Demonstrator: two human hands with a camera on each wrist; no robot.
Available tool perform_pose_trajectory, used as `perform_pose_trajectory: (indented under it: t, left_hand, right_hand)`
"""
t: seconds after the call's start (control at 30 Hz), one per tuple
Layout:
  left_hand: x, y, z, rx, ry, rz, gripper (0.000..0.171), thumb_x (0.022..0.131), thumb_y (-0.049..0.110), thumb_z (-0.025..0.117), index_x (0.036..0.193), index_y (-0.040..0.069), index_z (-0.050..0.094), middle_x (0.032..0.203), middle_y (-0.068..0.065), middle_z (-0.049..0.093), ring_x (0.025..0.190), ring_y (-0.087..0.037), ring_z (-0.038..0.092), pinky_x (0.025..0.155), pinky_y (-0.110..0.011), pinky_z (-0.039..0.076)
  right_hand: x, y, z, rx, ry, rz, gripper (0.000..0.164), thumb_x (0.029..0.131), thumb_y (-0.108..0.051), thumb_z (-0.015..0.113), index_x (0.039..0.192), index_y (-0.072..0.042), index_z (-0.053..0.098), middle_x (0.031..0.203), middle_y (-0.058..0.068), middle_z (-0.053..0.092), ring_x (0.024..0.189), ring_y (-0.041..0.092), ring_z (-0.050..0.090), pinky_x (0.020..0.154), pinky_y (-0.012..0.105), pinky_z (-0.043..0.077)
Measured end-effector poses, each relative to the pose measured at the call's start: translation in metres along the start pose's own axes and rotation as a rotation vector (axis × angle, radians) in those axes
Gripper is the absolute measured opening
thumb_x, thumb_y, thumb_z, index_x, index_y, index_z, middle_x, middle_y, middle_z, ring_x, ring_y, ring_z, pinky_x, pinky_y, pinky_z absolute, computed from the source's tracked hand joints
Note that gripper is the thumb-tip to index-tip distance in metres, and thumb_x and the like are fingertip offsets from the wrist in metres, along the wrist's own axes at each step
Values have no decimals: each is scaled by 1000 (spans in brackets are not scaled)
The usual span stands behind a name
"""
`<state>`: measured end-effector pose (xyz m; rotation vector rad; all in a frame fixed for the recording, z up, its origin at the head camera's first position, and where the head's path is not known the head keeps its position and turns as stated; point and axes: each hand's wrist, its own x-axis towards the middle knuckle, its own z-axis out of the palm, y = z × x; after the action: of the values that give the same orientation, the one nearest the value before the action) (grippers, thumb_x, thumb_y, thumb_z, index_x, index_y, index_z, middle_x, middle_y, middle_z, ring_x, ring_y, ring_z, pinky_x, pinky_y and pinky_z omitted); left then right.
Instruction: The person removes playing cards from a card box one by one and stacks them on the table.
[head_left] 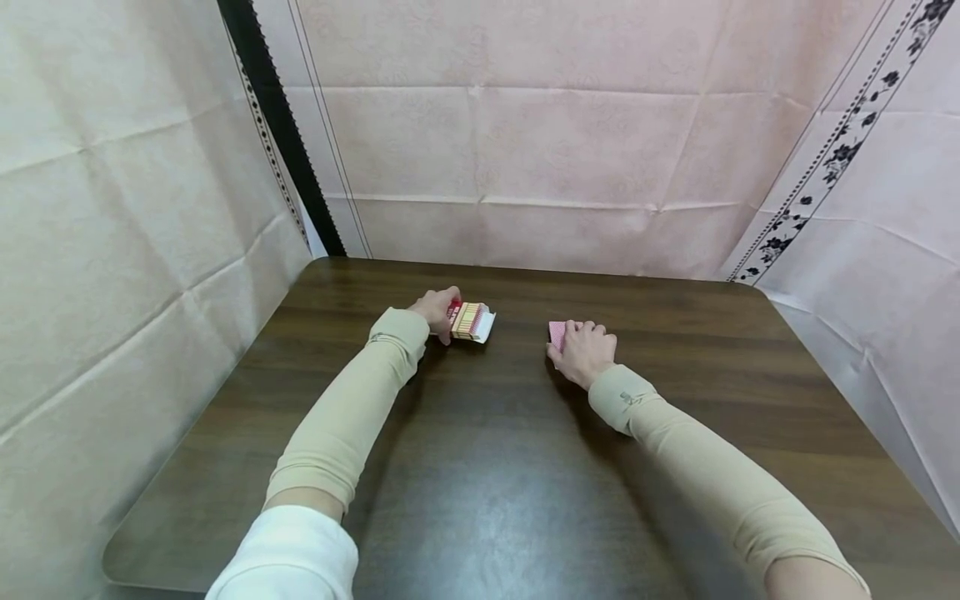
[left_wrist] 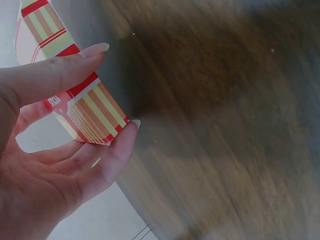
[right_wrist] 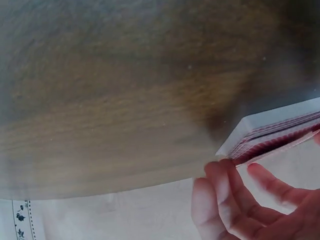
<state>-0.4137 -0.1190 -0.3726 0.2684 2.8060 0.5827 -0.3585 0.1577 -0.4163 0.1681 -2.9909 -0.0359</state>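
My left hand (head_left: 437, 312) grips a small red-and-yellow striped card box (head_left: 468, 321) near the back of the table. A white flap stands out from the box's right end. In the left wrist view the thumb lies across the striped box (left_wrist: 97, 107) and the fingers curl beneath it. To the right, my right hand (head_left: 584, 354) holds a pink-backed stack of cards (head_left: 557, 333) just over the tabletop. The layered edges of the card stack (right_wrist: 272, 135) show in the right wrist view, with fingertips at its near corner.
A dark brown wooden table (head_left: 480, 467) with rounded corners lies under both hands. Pale creased cloth (head_left: 570, 150) hangs behind it and at both sides. A black strip (head_left: 277, 117) runs down the cloth at the back left.
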Motion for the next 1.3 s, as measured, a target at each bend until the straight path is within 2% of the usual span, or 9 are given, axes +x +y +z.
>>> perform_pose_trajectory:
  t: [0.27, 0.37, 0.53, 0.63, 0.73, 0.87, 0.97, 1.03, 1.3]
  left_hand:
    - [2, 7, 5, 3, -11, 13, 79, 63, -1, 86, 127, 15, 44, 126, -15, 51, 113, -31, 50, 95, -45, 45]
    - [2, 9, 8, 7, -27, 22, 79, 64, 0, 86, 128, 15, 43, 126, -15, 51, 113, -30, 50, 95, -44, 45]
    - [1, 16, 12, 0, -31, 31, 77, 65, 0, 86, 127, 15, 44, 126, -15, 51, 112, -30, 50, 94, -44, 45]
    - [1, 21, 14, 1, -17, 30, 76, 64, -1, 85, 126, 16, 45, 123, -14, 52, 109, -29, 51, 92, -43, 46]
    - [1, 27, 17, 5, -14, 34, 73, 65, -1, 85, 125, 16, 45, 120, -13, 54, 105, -28, 53, 89, -41, 48]
    - [-1, 39, 18, 10, -12, 82, 72, 65, -2, 84, 124, 15, 46, 118, -13, 56, 103, -28, 53, 88, -40, 49]
    - [-4, 48, 18, 27, -18, 127, 74, 64, -3, 84, 125, 15, 45, 120, -14, 54, 106, -27, 51, 90, -41, 49]
    - [-6, 52, 17, 33, -25, 143, 75, 65, -4, 83, 126, 14, 45, 121, -15, 54, 108, -28, 51, 92, -42, 48]
    - [-3, 40, 11, 30, -7, 73, 77, 64, -4, 84, 128, 16, 45, 125, -14, 50, 112, -29, 49, 95, -44, 47]
  right_hand:
    - [-2, -2, 3, -20, -50, 5, 65, 93, -58, 45, 124, -2, 53, 110, 28, 59, 98, 43, 59, 72, 55, 48]
    - [-2, -3, 3, 10, 9, -24, 63, 94, -58, 44, 122, -2, 54, 112, 26, 57, 102, 42, 56, 76, 55, 48]
    - [1, -11, -5, 147, 162, -291, 39, 95, -34, 52, 122, -6, 59, 113, 20, 56, 108, 37, 52, 86, 52, 46]
    - [3, -23, -11, 203, 135, -456, 39, 91, -20, 55, 129, -11, 59, 118, 18, 55, 111, 35, 51, 87, 50, 47]
    - [5, -35, -14, 184, 49, -526, 48, 89, -16, 54, 137, -16, 54, 132, 21, 49, 117, 37, 48, 91, 51, 47]
    - [7, -47, -11, 83, -64, -500, 51, 89, -17, 54, 140, -18, 48, 153, 28, 24, 127, 42, 41, 100, 53, 41]
    - [9, -52, -8, 24, -118, -449, 48, 88, -21, 58, 135, -17, 51, 158, 28, 5, 129, 42, 38, 100, 51, 42]
    - [10, -53, -7, 14, -128, -434, 46, 87, -21, 59, 132, -16, 54, 159, 28, 1, 128, 41, 38, 97, 50, 43]
    - [13, -51, -11, 92, -50, -462, 42, 88, -22, 60, 130, -16, 57, 157, 29, 14, 125, 43, 43, 99, 54, 43]
